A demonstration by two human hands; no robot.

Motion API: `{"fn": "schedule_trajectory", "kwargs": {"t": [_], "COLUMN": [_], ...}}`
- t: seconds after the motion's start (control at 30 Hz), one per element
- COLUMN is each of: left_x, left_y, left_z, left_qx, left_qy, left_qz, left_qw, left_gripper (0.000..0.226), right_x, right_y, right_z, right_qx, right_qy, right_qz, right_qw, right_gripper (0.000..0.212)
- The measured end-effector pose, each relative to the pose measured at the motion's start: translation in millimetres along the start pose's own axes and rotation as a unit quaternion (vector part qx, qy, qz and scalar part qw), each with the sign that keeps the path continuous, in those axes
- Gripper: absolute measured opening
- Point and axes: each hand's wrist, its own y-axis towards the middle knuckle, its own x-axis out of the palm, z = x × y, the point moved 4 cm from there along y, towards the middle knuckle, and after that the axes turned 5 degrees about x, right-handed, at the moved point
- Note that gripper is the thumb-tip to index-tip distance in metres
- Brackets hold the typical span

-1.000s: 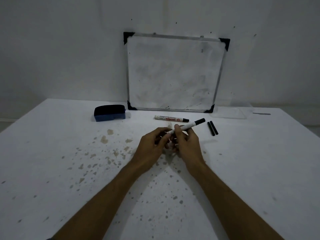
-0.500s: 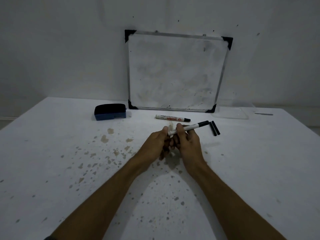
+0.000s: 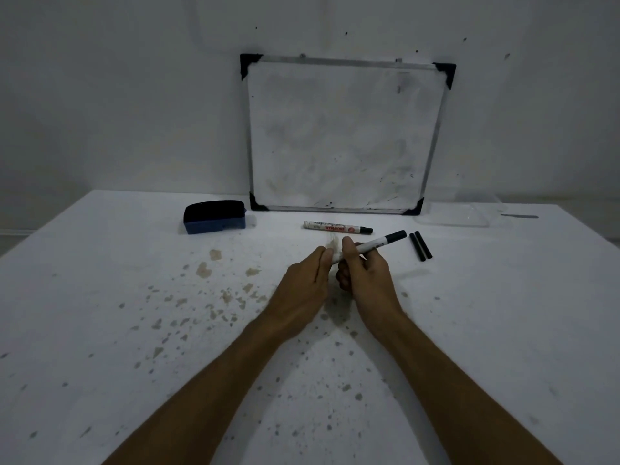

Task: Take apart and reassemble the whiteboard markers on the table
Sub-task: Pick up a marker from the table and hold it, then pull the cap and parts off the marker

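A white marker with a black cap is held above the table, cap end pointing far right. My right hand grips its barrel between thumb and fingers. My left hand pinches the marker's near left end with its fingertips. A second white marker with red print lies flat on the table just beyond my hands. Two short black rod-like parts lie side by side to the right of the held marker.
A small whiteboard leans against the wall at the table's back. A blue eraser with a black pad sits at the back left. A clear plastic tray lies at the back right. The white table is speckled with stains.
Both hands stay together on the marker. The marker's cap end has tipped slightly lower and further right, and my left fingers have closed in on its end.
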Motion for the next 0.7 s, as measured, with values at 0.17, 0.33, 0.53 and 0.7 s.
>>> {"fn": "schedule_trajectory", "kwargs": {"t": [0.17,0.33,0.53,0.7], "left_x": [-7,-50,-43,-52], "left_y": [4,-5,13,11], "left_z": [-3,-28,-38,-55], "left_qx": [-0.102,-0.118,0.022,-0.008], "left_qy": [-0.113,-0.117,0.215,0.226], "left_qz": [0.007,0.057,0.092,0.124], "left_qw": [0.988,0.984,0.972,0.966], "left_gripper": [0.051,0.041,0.030,0.024], "right_x": [-6,-23,-23,-21], "right_y": [6,15,19,19], "right_z": [3,5,7,7], "right_qx": [0.037,0.094,0.137,0.154], "right_qy": [0.125,0.253,0.281,0.288], "right_qz": [0.001,0.021,-0.003,-0.026], "right_qw": [0.991,0.963,0.950,0.945], "right_gripper": [0.033,0.034,0.033,0.026]}}
